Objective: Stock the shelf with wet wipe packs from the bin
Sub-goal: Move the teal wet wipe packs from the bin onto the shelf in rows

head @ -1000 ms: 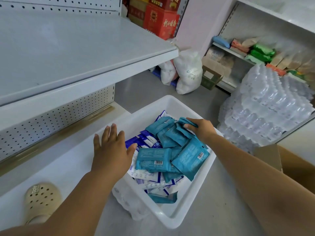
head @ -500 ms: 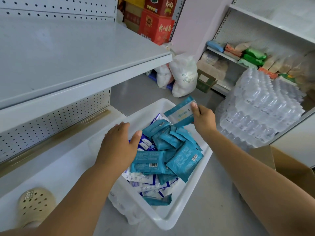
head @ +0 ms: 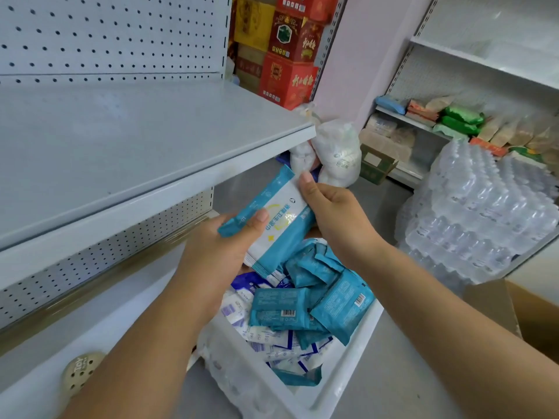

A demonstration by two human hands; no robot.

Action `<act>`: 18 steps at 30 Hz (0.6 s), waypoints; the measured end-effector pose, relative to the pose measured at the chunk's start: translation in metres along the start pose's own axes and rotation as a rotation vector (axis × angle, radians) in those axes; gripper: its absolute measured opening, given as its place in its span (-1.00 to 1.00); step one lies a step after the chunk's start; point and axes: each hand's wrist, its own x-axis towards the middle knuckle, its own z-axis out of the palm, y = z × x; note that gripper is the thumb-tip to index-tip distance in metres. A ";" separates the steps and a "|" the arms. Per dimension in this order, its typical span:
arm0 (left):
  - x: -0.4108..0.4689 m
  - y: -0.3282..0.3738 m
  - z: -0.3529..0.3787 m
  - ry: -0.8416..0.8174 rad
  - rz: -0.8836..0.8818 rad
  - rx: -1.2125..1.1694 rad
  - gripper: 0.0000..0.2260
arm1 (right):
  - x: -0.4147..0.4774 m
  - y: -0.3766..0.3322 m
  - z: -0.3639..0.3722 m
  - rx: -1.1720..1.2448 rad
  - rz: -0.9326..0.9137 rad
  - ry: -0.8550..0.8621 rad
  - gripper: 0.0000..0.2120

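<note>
Above the bin point(head: 341, 385), near the front lip of the shelf point(head: 136, 140), holding up one wet wipe pack point(head: 281, 225). Clamped at its lower left end by the left grip point(head: 217, 252), thumb on top, and pinched at the upper right end by the right grip point(head: 332, 216). Lies between the two, touching both, long side slanting from lower left to upper right. Seems to need a lift over the lip, then a push up and to the left onto the board, with the left grip nearer to it. Leaves many teal packs point(head: 341, 300) loose in the bin.
</note>
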 end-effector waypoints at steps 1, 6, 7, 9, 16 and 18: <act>-0.002 0.007 -0.003 0.006 0.016 -0.026 -0.65 | 0.001 -0.006 0.005 0.049 0.000 -0.001 -0.57; -0.005 0.043 -0.026 0.213 0.124 -0.195 -0.83 | 0.011 -0.031 0.046 0.351 0.022 -0.011 -0.59; -0.003 0.050 -0.032 0.267 0.166 -0.194 -0.86 | 0.013 -0.033 0.056 0.360 0.026 -0.035 -0.55; -0.001 0.062 -0.046 0.377 0.238 -0.179 -0.91 | 0.016 -0.036 0.078 0.354 0.034 -0.102 -0.52; -0.013 0.096 -0.108 0.516 0.360 0.048 -0.83 | 0.009 -0.073 0.165 0.538 -0.028 -0.185 -0.70; -0.018 0.110 -0.136 0.525 0.340 0.100 -0.84 | 0.007 -0.087 0.189 0.581 -0.012 -0.213 -0.70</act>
